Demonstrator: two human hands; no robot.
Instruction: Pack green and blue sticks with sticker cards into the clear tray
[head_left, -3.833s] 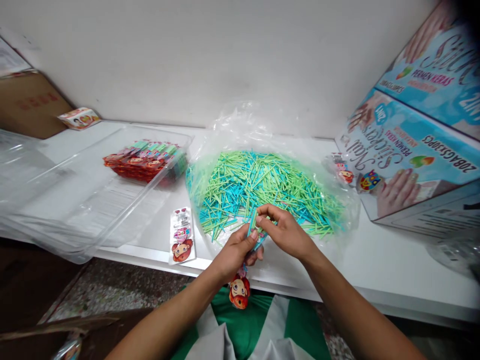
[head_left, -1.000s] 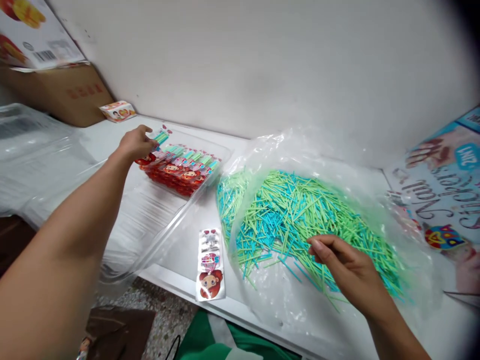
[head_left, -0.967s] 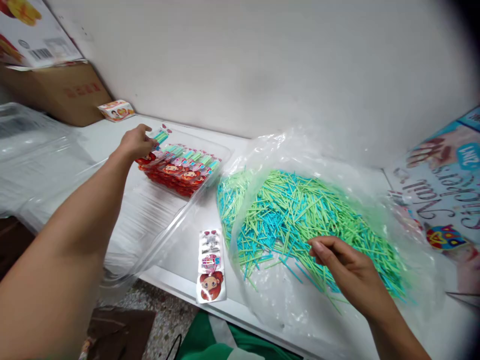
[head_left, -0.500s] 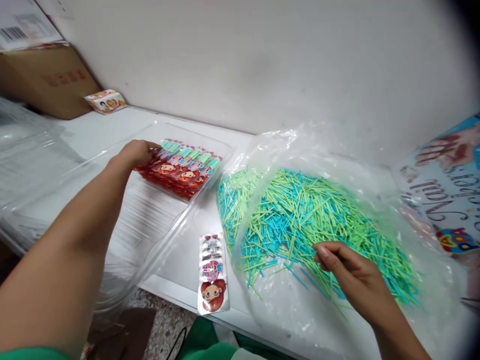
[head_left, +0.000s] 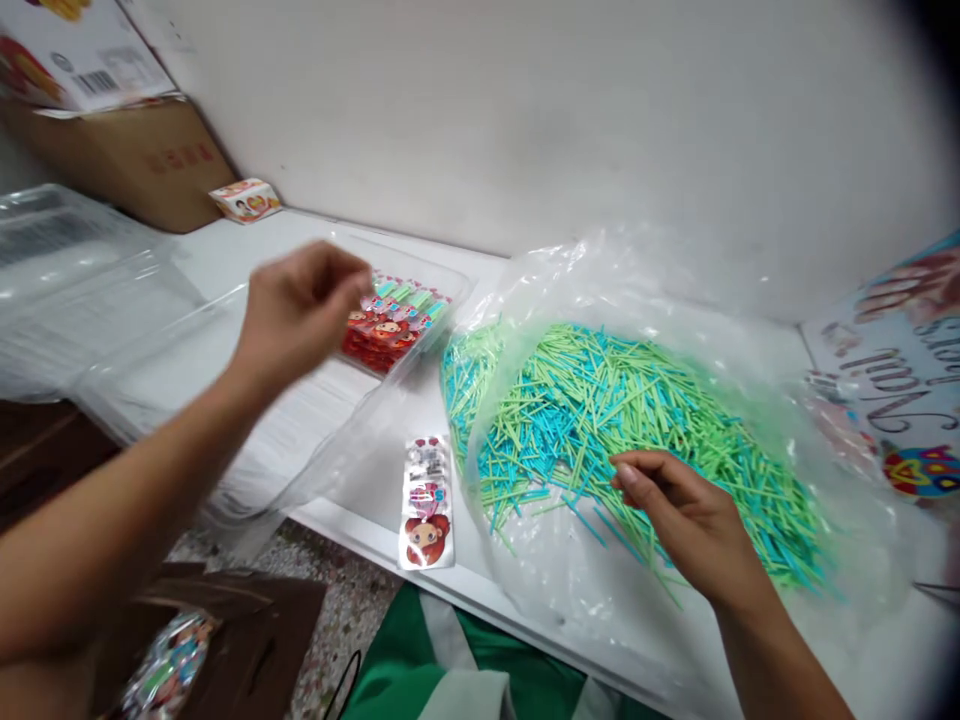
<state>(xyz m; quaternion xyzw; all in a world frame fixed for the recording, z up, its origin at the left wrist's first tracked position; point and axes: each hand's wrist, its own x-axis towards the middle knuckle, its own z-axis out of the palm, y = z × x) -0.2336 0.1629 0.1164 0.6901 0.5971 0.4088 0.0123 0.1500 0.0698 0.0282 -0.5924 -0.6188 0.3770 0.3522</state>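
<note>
My left hand (head_left: 304, 305), blurred, is raised with curled fingers and no visible object in it. Just beyond it, flat packets (head_left: 386, 325) with a red-haired cartoon figure lie stacked in a clear plastic tray (head_left: 375, 400). Over a heap of thin green and blue sticks (head_left: 600, 400), my right hand (head_left: 686, 515) is closed in a pinch; anything between its fingertips is hidden. The sticks rest in an open clear plastic bag (head_left: 540, 590). One silvery packet (head_left: 427, 510) lies on the table between tray and bag.
A cardboard box (head_left: 157, 165) and a small printed carton (head_left: 246, 200) stand at the back left. More clear plastic trays (head_left: 67, 290) are at the left. Below the table edge, an open carton (head_left: 255, 640) holds shiny packets. A printed box (head_left: 892, 380) is at the right.
My left hand has come off the stacked packets and lifted toward me and to the right. My right hand stays pinched over the sticks. The view has shifted slightly.
</note>
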